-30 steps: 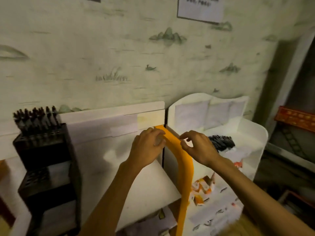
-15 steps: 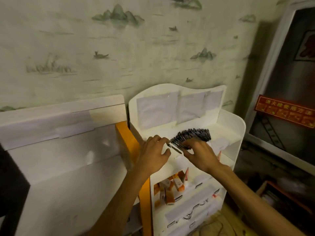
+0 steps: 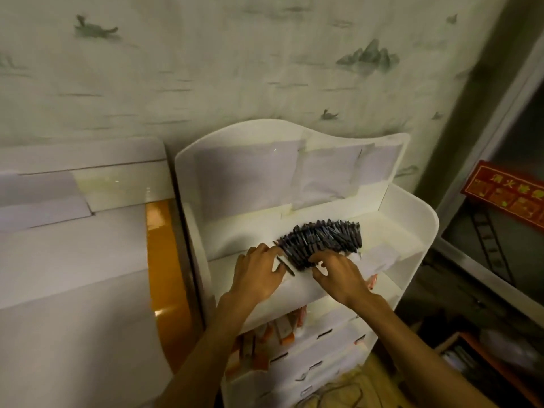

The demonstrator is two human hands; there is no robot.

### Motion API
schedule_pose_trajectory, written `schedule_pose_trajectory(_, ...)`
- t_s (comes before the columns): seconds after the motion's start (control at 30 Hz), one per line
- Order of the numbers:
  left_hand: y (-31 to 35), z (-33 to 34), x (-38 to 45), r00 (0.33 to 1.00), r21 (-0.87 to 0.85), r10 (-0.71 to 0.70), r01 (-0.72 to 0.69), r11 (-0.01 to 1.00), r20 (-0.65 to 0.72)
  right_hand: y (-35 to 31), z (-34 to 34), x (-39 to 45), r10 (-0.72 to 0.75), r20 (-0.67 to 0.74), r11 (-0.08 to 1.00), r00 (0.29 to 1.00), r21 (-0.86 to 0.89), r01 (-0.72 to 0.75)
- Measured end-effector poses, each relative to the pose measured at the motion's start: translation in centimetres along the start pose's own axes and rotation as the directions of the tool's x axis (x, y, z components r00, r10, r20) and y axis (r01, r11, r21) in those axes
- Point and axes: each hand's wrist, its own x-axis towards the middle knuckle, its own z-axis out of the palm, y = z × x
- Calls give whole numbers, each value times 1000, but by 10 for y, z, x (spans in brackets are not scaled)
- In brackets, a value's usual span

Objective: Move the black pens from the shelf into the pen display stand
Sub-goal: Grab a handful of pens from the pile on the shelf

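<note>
A: Big heap of black pens (image 3: 322, 241) lying on the top level of the white shelf (image 3: 412, 213), so most of the job looks undone.

B: And the pen stand? Not in view, so no telling what's gone in.

A: Left hand (image 3: 257, 278), at the pile's left end, fingers curled on one loose pen (image 3: 286, 265).

B: Right hand (image 3: 338, 275) at the pile's front edge, fingertips bent onto the pens; whether it grips any, I can't tell.

A: Hands close, not touching.
</note>
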Motion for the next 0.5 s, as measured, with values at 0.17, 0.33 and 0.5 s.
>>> schedule_pose_trajectory(0.17, -12, 43, 23, 976, -60, -146, 158, 986, 162, 30, 17, 33, -15, 48, 1000, 999, 27, 13)
schedule_pose_trajectory(0.33, -23, 85, 46, 897, -29, -304, 330, 943, 320, 60, 28, 65, -60, 91, 995, 994, 83, 52)
schedule_pose_trajectory(0.5, -22, 116, 66, 831, -28, -470, 500, 866, 297, 87, 39, 93, -112, 145, 988, 983, 126, 94)
